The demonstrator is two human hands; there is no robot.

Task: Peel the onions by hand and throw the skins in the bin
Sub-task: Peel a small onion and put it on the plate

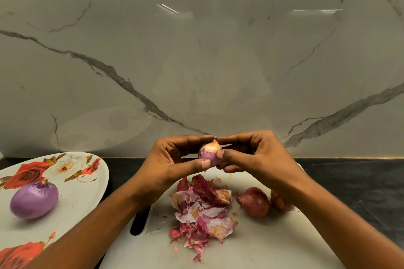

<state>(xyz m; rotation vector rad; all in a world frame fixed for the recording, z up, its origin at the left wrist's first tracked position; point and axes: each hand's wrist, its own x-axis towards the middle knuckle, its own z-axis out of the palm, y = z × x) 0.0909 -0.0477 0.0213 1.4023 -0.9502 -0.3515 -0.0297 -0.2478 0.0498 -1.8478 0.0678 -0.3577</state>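
Now both hands work above the cutting board point(273, 244): left hand point(172, 159) pinches small onion point(209, 153), right hand point(251, 153) pinches its dry skin. Slick peeled flesh could slip, dropping onto skin pile point(203, 207). No bin visible.

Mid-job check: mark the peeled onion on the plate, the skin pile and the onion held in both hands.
peeled onion point(34, 200), head view, middle of its purple side.
skin pile point(203, 209), head view, centre of the heap.
held onion point(209, 152), head view, its visible middle, where dry skin meets purple flesh.
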